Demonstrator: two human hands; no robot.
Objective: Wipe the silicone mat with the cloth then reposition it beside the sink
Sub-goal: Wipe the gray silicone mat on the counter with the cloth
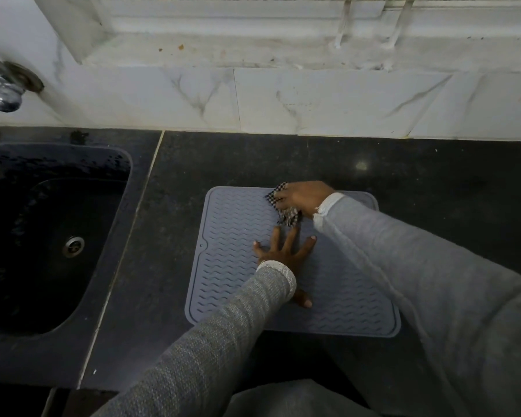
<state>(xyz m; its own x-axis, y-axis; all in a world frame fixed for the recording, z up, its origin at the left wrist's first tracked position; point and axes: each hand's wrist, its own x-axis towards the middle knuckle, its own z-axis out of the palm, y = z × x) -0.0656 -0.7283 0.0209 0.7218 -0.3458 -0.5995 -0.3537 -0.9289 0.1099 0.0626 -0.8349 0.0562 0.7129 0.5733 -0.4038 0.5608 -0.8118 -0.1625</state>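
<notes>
Grey silicone mat point(232, 236) flat on counter point(169, 236), 3 o'clock of sink point(42, 236). Left hand point(286, 254) splayed, pressing mat centre. Right hand point(304, 197) clutches checkered cloth point(288, 216) at mat's 12 o'clock edge.

I have just one view, the head camera, worn up high and looking forward and steeply down over the dark countertop point(373, 164). Its wide lens bows the marble backsplash point(313, 100) along the top edge. The sink point(42, 230) sits at the left, the tap point(3, 88) at the upper left corner, and both grey sleeves enter from the bottom, close under the lens
</notes>
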